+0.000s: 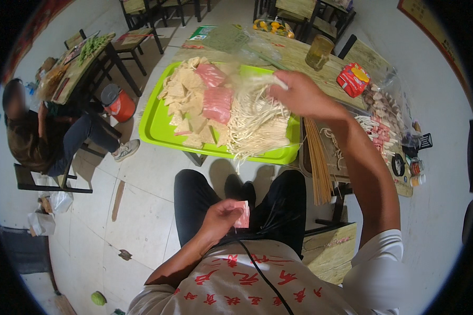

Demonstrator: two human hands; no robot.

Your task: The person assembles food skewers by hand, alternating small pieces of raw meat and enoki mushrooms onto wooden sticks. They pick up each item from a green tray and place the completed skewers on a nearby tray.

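Observation:
My left hand [220, 220] is low over my lap, pinching a thin pink-and-white slice of meat [242, 215] between thumb and fingers. Over the right side of a lime-green plastic tray [151, 128], my right hand [297, 93] holds a small bunch of enoki mushrooms [280, 80], slightly blurred. Beneath it lies a large heap of enoki [260, 134], some strands hanging over the tray's front edge. Stacked pink meat slices [216, 105] sit mid-tray, with more slices [211, 75] behind. Pale beige tofu-skin-like pieces [185, 90] fill the tray's left part.
Right of the tray, bamboo skewers [317, 165] jut past the table edge, beside wrapped enoki rolls [378, 136] and bagged mushrooms [382, 102]. A green fly swatter [226, 38], a jug [319, 52] and a red packet [352, 80] stand or lie behind. A person [43, 134] sits at left.

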